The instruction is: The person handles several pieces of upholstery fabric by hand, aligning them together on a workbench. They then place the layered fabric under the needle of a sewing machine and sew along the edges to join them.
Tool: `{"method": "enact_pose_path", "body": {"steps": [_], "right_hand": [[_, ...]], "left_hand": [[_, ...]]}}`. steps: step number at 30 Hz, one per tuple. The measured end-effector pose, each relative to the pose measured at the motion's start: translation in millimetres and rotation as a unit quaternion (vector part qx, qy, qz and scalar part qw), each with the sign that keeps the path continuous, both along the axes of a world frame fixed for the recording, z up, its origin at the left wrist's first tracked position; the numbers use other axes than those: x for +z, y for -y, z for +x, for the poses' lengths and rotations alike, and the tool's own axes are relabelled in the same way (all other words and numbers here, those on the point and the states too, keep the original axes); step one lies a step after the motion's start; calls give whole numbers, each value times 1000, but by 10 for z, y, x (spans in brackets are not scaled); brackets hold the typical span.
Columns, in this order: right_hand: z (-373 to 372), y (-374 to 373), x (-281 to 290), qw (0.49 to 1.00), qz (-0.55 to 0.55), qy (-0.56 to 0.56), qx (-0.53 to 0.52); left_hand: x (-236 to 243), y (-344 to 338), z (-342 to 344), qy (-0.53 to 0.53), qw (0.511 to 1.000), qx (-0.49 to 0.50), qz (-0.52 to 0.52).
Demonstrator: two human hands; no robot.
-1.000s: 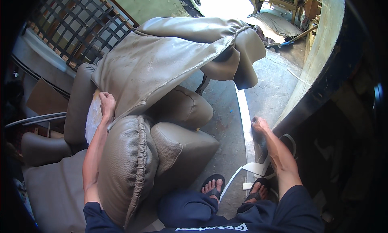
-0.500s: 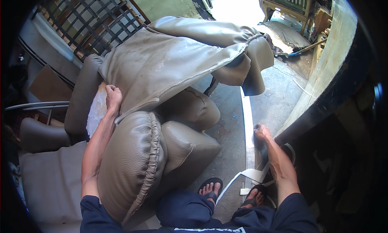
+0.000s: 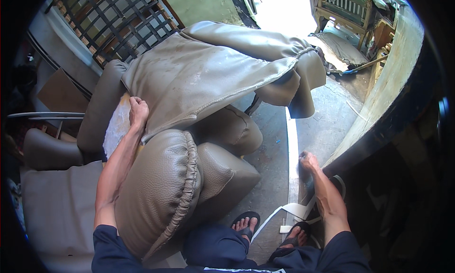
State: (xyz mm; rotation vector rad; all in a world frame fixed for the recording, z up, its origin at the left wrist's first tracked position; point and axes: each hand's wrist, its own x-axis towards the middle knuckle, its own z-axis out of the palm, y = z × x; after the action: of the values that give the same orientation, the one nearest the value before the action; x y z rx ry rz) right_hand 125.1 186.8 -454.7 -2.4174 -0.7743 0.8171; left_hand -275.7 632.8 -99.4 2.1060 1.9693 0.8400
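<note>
A large brown-grey leather cover (image 3: pixel 189 78) drapes over puffy cushions (image 3: pixel 156 192). At its left edge my left hand (image 3: pixel 138 109) has its fingers closed on the leather, beside white padding (image 3: pixel 115 126). My right hand (image 3: pixel 308 160), fingers curled, hangs beside a long white strip (image 3: pixel 293 140) that runs along the grey floor; I cannot make out what, if anything, is in it. Both my feet in black flip-flops show below, among looped white strips (image 3: pixel 296 211).
A webbed frame (image 3: pixel 113 22) leans at the upper left. Padded pieces (image 3: pixel 52 150) and a board (image 3: pixel 61 88) lie left. A pale panel (image 3: pixel 388 74) stands right; a wooden furniture piece (image 3: pixel 341 10) and scraps are by the bright opening.
The whole scene has shifted rightward in the picture. My left hand sits slightly higher and further right, still at the cover's edge; my right hand appears a little lower, with fingers still curled.
</note>
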Motion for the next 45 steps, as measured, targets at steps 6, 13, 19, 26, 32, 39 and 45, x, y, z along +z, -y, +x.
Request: {"method": "enact_pose_path", "body": {"steps": [6, 13, 19, 26, 32, 39, 45], "right_hand": [[9, -3, 40, 1000, -1, 5, 1], [2, 2, 69, 1000, -2, -20, -5], [-24, -10, 91, 1000, -3, -10, -6], [3, -9, 23, 1000, -3, -9, -4], [0, -3, 23, 1000, -3, 7, 5], [0, -3, 40, 1000, -3, -17, -10], [2, 10, 16, 1000, 4, -15, -13]], "left_hand": [[37, -31, -19, 3, 1000, -2, -1], [19, -33, -21, 4, 1000, -9, 0], [43, 41, -1, 5, 1000, -5, 0], [18, -18, -17, 9, 1000, -14, 6], [9, -33, -25, 7, 1000, -12, 9], [13, -2, -12, 14, 1000, -8, 4], [24, 24, 0, 17, 1000, -6, -4]]}}
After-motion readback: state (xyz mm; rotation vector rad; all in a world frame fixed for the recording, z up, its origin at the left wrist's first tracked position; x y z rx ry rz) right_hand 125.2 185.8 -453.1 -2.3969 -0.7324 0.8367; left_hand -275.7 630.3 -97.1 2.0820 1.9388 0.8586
